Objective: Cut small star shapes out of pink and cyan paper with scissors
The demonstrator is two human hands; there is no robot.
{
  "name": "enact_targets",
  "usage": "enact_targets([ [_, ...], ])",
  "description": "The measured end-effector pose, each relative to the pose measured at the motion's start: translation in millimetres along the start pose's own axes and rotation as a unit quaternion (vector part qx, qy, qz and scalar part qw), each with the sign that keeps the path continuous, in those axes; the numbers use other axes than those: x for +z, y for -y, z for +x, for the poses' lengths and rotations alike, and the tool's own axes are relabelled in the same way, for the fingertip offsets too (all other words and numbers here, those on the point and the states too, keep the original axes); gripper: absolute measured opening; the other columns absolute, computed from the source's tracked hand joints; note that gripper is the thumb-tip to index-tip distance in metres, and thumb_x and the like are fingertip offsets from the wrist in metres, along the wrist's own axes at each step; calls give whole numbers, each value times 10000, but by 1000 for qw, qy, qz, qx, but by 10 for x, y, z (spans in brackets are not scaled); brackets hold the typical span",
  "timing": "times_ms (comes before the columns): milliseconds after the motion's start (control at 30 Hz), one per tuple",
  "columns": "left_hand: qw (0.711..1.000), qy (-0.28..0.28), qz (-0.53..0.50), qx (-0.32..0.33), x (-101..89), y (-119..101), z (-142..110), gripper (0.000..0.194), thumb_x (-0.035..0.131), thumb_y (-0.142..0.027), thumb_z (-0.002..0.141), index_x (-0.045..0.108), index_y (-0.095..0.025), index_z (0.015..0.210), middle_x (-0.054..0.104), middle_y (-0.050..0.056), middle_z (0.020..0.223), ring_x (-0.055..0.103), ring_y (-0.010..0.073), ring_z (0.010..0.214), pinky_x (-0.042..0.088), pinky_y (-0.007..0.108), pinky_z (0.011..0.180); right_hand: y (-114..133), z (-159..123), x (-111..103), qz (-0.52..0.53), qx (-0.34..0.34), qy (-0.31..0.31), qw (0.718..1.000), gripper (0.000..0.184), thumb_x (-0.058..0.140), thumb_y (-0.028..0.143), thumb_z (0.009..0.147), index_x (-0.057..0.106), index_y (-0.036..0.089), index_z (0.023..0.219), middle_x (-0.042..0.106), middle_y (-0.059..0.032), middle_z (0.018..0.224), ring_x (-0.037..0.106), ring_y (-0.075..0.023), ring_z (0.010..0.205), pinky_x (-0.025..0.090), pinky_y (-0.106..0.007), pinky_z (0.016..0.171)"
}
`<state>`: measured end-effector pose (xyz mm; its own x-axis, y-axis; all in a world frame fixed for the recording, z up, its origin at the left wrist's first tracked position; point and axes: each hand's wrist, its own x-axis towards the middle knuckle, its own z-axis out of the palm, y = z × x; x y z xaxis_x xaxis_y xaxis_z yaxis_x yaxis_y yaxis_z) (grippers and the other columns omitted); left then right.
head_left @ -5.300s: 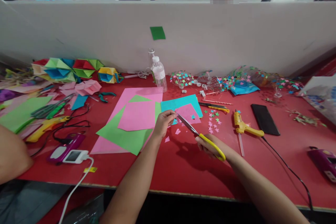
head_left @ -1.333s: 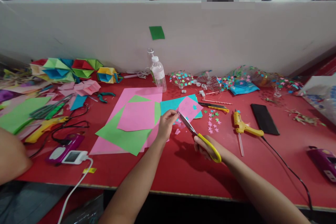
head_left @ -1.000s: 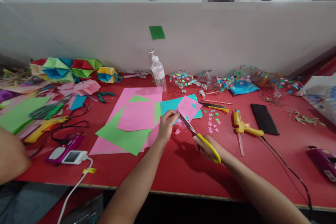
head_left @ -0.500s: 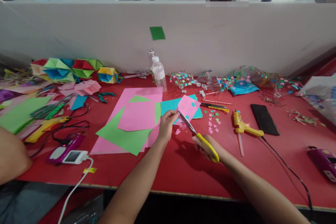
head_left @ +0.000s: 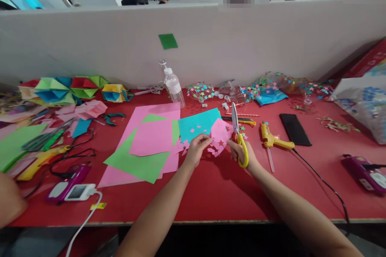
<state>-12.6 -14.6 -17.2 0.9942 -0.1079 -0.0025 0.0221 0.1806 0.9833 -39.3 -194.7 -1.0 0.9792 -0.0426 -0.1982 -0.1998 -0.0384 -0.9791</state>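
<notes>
1. Left hand (head_left: pixel 196 151): grip pinching the left side of a pink paper (head_left: pixel 219 129), apparently to steady it.
2. Right hand (head_left: pixel 249 156): grip closed on the yellow-handled scissors (head_left: pixel 240 139), blades pointing away, likely to leave fingertips free beside the paper's right edge; contact there unclear.
3. Pink paper: between both hands, over the desk (head_left: pixel 211 200), presumably for access from either side.
4. Cyan sheet (head_left: pixel 200 118): just beyond the left hand, with small pink scraps on top, perhaps as a catching surface.
5. Glue gun (head_left: pixel 268 136): right of the scissors, probably for easy reach; black phone (head_left: pixel 295 129) farther right.
6. Green sheet (head_left: pixel 144 164): left of the hands, between pink sheets, likely stacked to save room.
7. Count: hands, two; scissors in hand, one; glue gun at right, one; black phone, one; clear bottles (head_left: pixel 175 89) by the partition (head_left: pixel 120 48), two; pink scraps, too overlapped to count.
</notes>
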Motion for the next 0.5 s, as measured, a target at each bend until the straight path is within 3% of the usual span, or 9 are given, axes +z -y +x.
enact_targets([
  [67, 1000, 17, 20, 4, 30, 12, -24, 189, 698, -337, 750, 621, -171, 701, 573, -24, 709, 510, 116, 703, 397, 235, 704, 1, 13, -16, 20, -9, -8, 1000, 450, 612, 420, 722, 357, 243, 397, 342, 44, 289, 367, -93, 285, 358, -260, 391],
  [267, 993, -28, 106, 47, -23, -13, 78, 222, 627, -400, 794, 611, -189, 725, 621, 2, 744, 573, 157, 775, 422, 266, 784, 80, 63, -122, 96, -47, -32, 994, 458, 525, 445, 705, 274, 259, 370, 288, 32, 304, 330, -96, 300, 320, -262, 378],
  [367, 984, 11, 168, 51, -21, -9, 127, 236, 617, -417, 794, 618, -191, 724, 617, 1, 726, 566, 165, 754, 422, 276, 763, 121, 86, -172, 117, -55, -34, 991, 455, 515, 471, 712, 245, 266, 410, 265, 35, 316, 316, -104, 310, 289, -260, 357],
  [500, 971, 67, 227, 43, 125, -8, 129, 124, 625, -296, 764, 638, -200, 687, 630, 10, 694, 547, 172, 685, 412, 287, 677, 125, 87, -172, 135, -61, -31, 989, 440, 512, 451, 730, 238, 261, 444, 248, 51, 336, 301, -95, 309, 309, -260, 366],
])
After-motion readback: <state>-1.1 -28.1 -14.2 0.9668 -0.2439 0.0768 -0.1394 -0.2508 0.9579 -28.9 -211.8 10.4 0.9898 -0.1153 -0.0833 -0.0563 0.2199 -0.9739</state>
